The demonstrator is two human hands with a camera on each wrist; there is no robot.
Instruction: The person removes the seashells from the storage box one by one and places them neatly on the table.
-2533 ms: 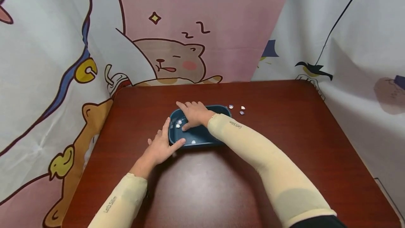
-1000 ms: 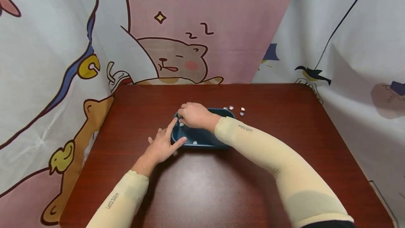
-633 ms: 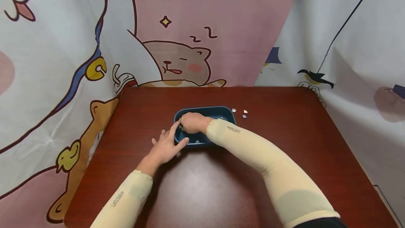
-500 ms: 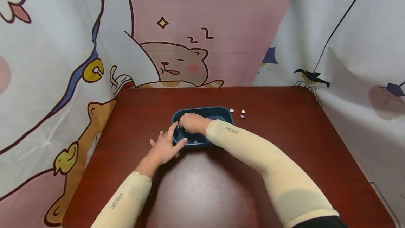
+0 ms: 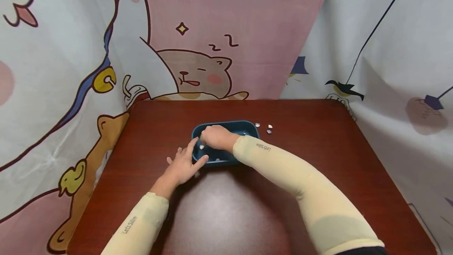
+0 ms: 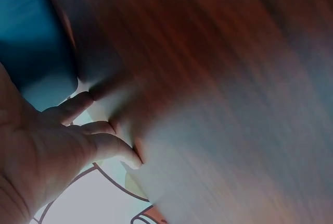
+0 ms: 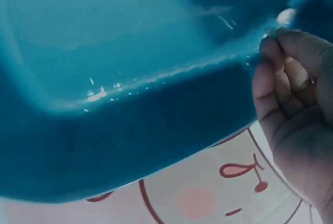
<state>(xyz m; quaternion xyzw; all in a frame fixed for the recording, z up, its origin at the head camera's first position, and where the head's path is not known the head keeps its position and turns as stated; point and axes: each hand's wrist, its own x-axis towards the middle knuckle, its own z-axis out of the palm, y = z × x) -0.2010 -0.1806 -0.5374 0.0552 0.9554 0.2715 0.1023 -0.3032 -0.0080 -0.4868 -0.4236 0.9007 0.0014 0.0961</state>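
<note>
A dark blue oblong tray (image 5: 247, 126) stands on the table. My right hand (image 5: 216, 137) reaches into its left part. In the right wrist view, that hand's thumb and forefinger pinch a small whitish piece (image 7: 271, 33), perhaps a seashell, mostly hidden by the fingertips. Just beyond lies a small white shell (image 7: 285, 15) inside the tray. The head view shows a shell (image 5: 201, 147) near the tray's left end and a paler one (image 5: 217, 160) by the near wall. My left hand (image 5: 182, 166) rests at the tray's left end, fingers spread.
Behind the tray's right end, a few small shells lie on the brown table: one shell (image 5: 257, 124) near the rim, a whiter shell (image 5: 270, 126) and a greyish shell (image 5: 269, 132) farther right. A patterned cloth (image 5: 247, 30) hangs behind the table.
My right hand, spread over the tray at first, has dipped into its left part, and its fingers have drawn together in a pinch. The left hand stays at the tray's end.
</note>
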